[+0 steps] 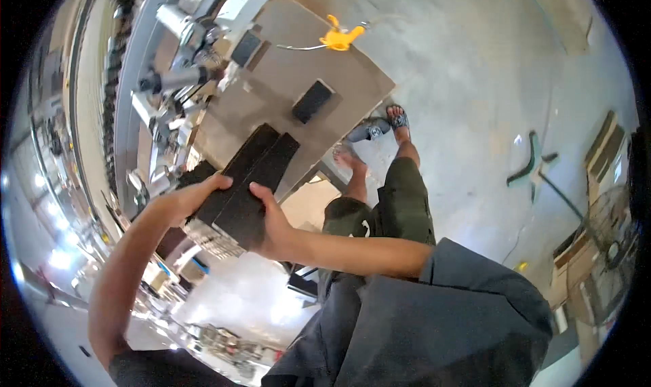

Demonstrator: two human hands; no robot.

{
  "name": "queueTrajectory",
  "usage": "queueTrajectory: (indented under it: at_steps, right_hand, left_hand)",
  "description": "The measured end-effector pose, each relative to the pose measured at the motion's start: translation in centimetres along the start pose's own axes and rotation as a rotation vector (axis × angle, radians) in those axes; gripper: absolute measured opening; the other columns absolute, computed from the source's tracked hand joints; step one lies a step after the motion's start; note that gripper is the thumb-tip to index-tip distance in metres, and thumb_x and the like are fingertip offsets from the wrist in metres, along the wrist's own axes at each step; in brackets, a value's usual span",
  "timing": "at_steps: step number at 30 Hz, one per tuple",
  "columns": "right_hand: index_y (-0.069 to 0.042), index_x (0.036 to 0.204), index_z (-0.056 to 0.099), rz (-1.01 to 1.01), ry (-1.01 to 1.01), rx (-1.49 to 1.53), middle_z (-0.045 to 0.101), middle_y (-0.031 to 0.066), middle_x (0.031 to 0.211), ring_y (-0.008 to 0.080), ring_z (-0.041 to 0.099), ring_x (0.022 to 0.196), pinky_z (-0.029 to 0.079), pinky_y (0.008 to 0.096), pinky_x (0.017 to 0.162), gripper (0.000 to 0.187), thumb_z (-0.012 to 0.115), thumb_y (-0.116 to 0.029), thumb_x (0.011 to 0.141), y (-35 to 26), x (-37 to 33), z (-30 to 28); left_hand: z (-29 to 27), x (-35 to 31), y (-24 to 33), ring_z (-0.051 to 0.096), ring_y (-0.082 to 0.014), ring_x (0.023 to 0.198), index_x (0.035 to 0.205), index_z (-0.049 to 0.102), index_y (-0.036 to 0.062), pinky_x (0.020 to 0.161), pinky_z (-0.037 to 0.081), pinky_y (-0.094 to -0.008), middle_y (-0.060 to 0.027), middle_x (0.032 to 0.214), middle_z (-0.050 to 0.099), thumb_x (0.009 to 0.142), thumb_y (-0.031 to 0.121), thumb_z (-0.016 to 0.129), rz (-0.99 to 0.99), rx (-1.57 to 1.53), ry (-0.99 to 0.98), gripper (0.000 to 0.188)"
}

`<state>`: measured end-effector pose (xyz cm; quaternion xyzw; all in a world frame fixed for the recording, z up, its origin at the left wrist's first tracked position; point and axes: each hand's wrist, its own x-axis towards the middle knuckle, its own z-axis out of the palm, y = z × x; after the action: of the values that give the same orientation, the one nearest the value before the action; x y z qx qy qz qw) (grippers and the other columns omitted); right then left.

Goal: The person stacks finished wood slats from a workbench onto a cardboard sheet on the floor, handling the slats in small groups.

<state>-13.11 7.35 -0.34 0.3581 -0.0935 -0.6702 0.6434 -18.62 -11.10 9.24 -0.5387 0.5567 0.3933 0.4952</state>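
Head view: Your two hands are in the frame, both gripping. Your left hand (196, 197) is closed on the left side of two long dark pieces, its thumb on the top face. Your right hand (274, 228) is closed on the right side, its thumb also on top. The fingers beneath are largely hidden.

The two dark pieces (251, 153) lie side by side, touching along one seam, and slant away from you over the near part of one brown table (356, 82). Whether they touch the tabletop, you cannot tell.

On the table, note two separate dark rectangular blocks: a nearer block (313, 102) and a farther block (245, 48). One yellow-handled tool (338, 38) with a thin metal rod lies near the far edge. At least two grey machine parts (180, 78) stand along the table's left side.

On the floor, observe two sandals: one worn, and one unworn sandal (369, 130) beside it. One fan (614, 251) stands at far right.
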Motion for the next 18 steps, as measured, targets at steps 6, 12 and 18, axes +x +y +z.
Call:
queueTrajectory:
  at_steps: [6,12,18]
  right_hand:
    - [-0.014,0.153,0.054,-0.029,-0.096,-0.188,0.064,0.0148,0.148,0.0378,0.063,0.132,0.051,0.0559,0.113,0.092,0.049,-0.083,0.093,0.0,-0.5,2.7]
    - [-0.012,0.152,0.055,-0.160,-0.005,-0.676,0.061,0.0137,0.151,0.0363,0.060,0.136,0.046,0.0542,0.119,0.082,0.056,-0.072,0.096,2.8,-5.7,0.1]
    - [-0.010,0.163,0.041,-0.028,0.128,-1.078,0.053,0.0135,0.157,0.0375,0.054,0.139,0.045,0.0534,0.118,0.093,0.057,-0.072,0.096,-0.1,-16.2,-4.7]
  left_hand:
    - [-1.8,1.7,1.1,0.069,-0.0279,0.103,0.131,0.069,0.0075,0.094,0.054,-0.0483,-0.0131,0.120,0.075,0.091,0.074,0.062,0.090,0.295,-0.021,0.078]
    - [5.6,-0.5,-10.1,0.063,-0.0413,0.129,0.146,0.062,0.0064,0.116,0.042,-0.0484,-0.0253,0.142,0.067,0.093,0.080,0.049,0.657,0.095,0.142,0.092]
    - [21.4,-4.0,-20.4,0.052,-0.0569,0.136,0.174,0.024,0.0253,0.115,0.044,-0.0582,-0.0448,0.147,0.049,0.085,0.085,0.059,0.714,-0.465,0.399,0.112]
